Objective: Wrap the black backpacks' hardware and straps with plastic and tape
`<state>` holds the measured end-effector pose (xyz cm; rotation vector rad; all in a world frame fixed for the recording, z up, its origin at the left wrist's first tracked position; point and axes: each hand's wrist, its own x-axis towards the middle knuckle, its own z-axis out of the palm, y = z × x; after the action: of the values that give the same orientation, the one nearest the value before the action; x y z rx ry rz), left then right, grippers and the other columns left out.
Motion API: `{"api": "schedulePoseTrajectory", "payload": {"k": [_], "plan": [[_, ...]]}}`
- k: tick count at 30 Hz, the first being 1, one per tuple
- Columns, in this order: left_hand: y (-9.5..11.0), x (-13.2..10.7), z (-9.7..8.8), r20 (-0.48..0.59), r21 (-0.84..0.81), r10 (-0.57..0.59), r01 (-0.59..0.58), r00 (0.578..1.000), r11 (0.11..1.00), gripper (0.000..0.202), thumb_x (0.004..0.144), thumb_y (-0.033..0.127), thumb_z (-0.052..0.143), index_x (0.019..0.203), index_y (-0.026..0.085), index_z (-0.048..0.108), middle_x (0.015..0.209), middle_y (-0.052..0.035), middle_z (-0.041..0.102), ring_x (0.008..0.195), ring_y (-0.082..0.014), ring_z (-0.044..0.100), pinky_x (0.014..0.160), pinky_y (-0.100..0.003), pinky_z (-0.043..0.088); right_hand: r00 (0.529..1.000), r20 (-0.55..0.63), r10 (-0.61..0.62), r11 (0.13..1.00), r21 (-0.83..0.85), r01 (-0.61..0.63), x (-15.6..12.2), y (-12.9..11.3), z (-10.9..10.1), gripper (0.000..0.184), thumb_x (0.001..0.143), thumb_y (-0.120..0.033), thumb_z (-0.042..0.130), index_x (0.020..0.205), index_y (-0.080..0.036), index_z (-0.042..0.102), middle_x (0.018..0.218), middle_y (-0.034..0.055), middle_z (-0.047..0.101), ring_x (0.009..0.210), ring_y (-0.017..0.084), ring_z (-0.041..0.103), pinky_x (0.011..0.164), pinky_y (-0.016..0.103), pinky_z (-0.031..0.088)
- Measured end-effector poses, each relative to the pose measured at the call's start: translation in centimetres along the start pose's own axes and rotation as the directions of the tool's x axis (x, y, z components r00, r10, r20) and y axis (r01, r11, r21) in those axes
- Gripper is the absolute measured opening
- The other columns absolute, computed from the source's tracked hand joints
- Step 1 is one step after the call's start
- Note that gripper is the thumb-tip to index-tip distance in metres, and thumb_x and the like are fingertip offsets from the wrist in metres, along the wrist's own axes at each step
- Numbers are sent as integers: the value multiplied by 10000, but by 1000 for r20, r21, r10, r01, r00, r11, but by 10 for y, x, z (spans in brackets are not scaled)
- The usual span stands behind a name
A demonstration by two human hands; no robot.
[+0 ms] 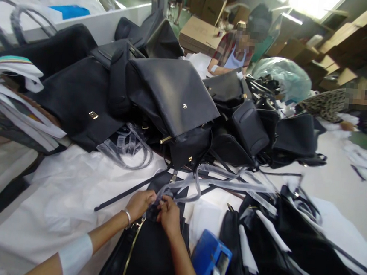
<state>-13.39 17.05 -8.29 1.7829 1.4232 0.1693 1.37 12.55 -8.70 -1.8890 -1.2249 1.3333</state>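
Observation:
A black backpack [152,254] with a gold zipper lies in front of me. Over its upper end, my left hand [140,204], with a bracelet at the wrist, is closed in a pinch. Close beside it, my right hand [168,215] is closed too, its fingers curled inward. Both pinch a see-through plastic wrapping [166,192] at the bag's top; the exact spot under the fingertips is partly hidden. From there long plastic-wrapped straps [224,184] run off to the right. A blue tape dispenser [207,257] stands right of my right forearm.
Black bags are heaped across the table's far side, a large flap bag [174,94] in front. More black bags [306,242] lie at the right. White wrapping sheets [55,203] cover the left. Two other people sit beyond, one in a plaid shirt [221,51]. Cardboard boxes [201,32] stand behind.

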Motion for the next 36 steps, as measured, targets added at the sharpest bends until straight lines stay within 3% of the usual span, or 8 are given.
{"api": "schedulePoseTrajectory", "payload": {"k": [4, 8, 12, 23, 26, 30, 33, 36], "plan": [[-4, -2, -1, -31, 60, 40, -38, 999, 998, 242, 899, 267, 391, 762, 212, 583, 801, -8, 617, 778, -164, 584, 707, -249, 377, 999, 10, -44, 998, -36, 45, 9, 1, 7, 180, 867, -248, 420, 818, -192, 584, 587, -11, 581, 418, 138, 539, 436, 234, 380], [-9, -1, -1, -29, 104, 66, -63, 997, 993, 245, 912, 260, 388, 770, 209, 581, 875, -23, 591, 823, -164, 588, 745, -255, 394, 995, 22, -100, 986, -132, 102, 4, 5, 5, 188, 867, -184, 414, 800, -196, 589, 528, -30, 537, 467, 138, 538, 501, 226, 373], [-7, -5, 1, -2, 139, 94, -92, 996, 986, 274, 943, 278, 349, 823, 216, 588, 929, -27, 585, 823, -158, 593, 736, -254, 410, 990, 31, -134, 954, -265, 137, 2, 10, 1, 201, 880, -162, 414, 835, -188, 608, 656, 16, 618, 574, 147, 574, 556, 231, 367], [2, -8, 11, 99, 258, 95, -118, 990, 959, 207, 882, 149, 385, 879, 194, 587, 951, -75, 598, 714, -194, 623, 667, -319, 484, 986, 136, -98, 710, -685, 165, 3, 2, 3, 190, 817, -120, 480, 965, -134, 599, 829, 138, 698, 739, 248, 672, 639, 303, 452], [5, -1, 11, 54, 192, 118, -126, 992, 973, 240, 873, 180, 420, 1060, 190, 570, 1120, -100, 595, 936, -219, 632, 837, -341, 491, 981, 130, -141, 708, -679, 192, 3, 1, 8, 236, 793, -125, 484, 1000, -137, 597, 863, 134, 703, 772, 262, 681, 655, 321, 482], [2, 11, 25, -15, -85, 38, -40, 999, 996, 403, 899, 302, 412, 1274, 166, 469, 1273, -113, 585, 1184, -225, 545, 1021, -367, 410, 961, 183, -208, 690, -669, 277, 1, 5, 9, 240, 772, -143, 494, 973, -126, 622, 869, 143, 708, 782, 280, 682, 669, 351, 506], [-5, 16, 35, -3, -134, 32, -32, 999, 990, 342, 911, 340, 378, 1122, 170, 588, 1136, -109, 673, 1091, -235, 609, 963, -361, 449, 951, 201, -235, 721, -620, 309, -1, 11, 4, 261, 732, -151, 535, 979, -129, 618, 862, 143, 712, 763, 284, 681, 664, 362, 511], [-10, 12, 39, -36, -115, 76, -79, 996, 990, 325, 911, 388, 380, 961, 206, 644, 988, -89, 708, 936, -235, 657, 870, -343, 488, 983, 67, -171, 908, -376, 183, 2, 16, -1, 115, 807, -241, 513, 845, -168, 594, 763, 94, 697, 678, 240, 667, 611, 329, 503]]}}
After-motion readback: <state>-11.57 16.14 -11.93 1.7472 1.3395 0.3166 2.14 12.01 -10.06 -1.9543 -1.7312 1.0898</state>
